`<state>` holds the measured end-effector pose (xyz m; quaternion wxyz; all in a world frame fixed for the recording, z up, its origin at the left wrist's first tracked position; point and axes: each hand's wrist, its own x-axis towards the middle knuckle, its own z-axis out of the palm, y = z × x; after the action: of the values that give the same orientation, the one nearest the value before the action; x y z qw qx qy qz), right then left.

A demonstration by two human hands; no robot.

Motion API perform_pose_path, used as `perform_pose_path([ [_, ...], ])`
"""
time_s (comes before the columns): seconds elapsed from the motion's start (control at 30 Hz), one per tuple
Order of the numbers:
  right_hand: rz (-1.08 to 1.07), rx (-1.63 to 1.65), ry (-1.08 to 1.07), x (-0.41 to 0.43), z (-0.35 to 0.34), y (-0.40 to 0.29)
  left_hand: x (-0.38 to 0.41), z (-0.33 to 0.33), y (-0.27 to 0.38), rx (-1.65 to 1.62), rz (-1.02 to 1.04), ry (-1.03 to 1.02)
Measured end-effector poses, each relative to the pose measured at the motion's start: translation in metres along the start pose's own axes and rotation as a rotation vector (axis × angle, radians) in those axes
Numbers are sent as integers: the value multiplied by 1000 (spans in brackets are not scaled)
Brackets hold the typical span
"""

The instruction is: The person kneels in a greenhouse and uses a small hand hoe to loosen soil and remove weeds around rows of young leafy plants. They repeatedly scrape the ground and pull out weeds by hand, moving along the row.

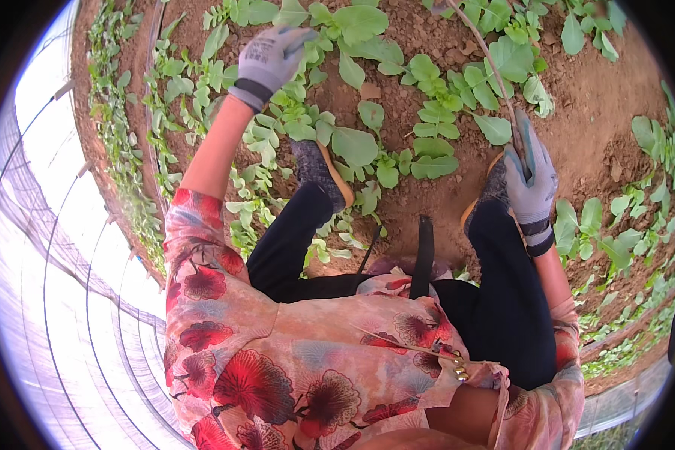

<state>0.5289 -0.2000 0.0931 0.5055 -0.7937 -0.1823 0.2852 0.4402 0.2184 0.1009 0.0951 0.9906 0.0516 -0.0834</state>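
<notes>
My left hand [273,62], in a grey work glove with a dark cuff, reaches into the leafy green plants [363,25] at the upper left. Its fingertips are partly lost among the leaves, so I cannot tell whether they grip a stem. Beside my right knee, my right hand [531,174], gloved the same way, is closed around a thin wooden handle [492,62]. That handle slants up and left over the plants to a brownish end [441,7], cut off by the top of the view. Between my feet, lobed leaves [434,132] grow from brown soil [410,194].
My shoes [322,169] stand on the soil among the plants. Further plant rows run along the left [112,112] and right [619,242]. A plastic-sheeted greenhouse wall [50,236] with curved ribs rises at the left. A dark strap [424,253] hangs between my knees.
</notes>
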Motion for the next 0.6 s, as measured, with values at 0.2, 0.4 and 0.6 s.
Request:
perform_pose_path([
  [0.2,-118,-160,103,-2,0,2,-71,69,21,407,187,-375],
  [0.4,-87,-124,102,-9,-2,-1,-100,66,-13,618,140,-289],
  [0.6,-85,-119,111,-10,-4,7,-106,59,0,671,107,-427],
])
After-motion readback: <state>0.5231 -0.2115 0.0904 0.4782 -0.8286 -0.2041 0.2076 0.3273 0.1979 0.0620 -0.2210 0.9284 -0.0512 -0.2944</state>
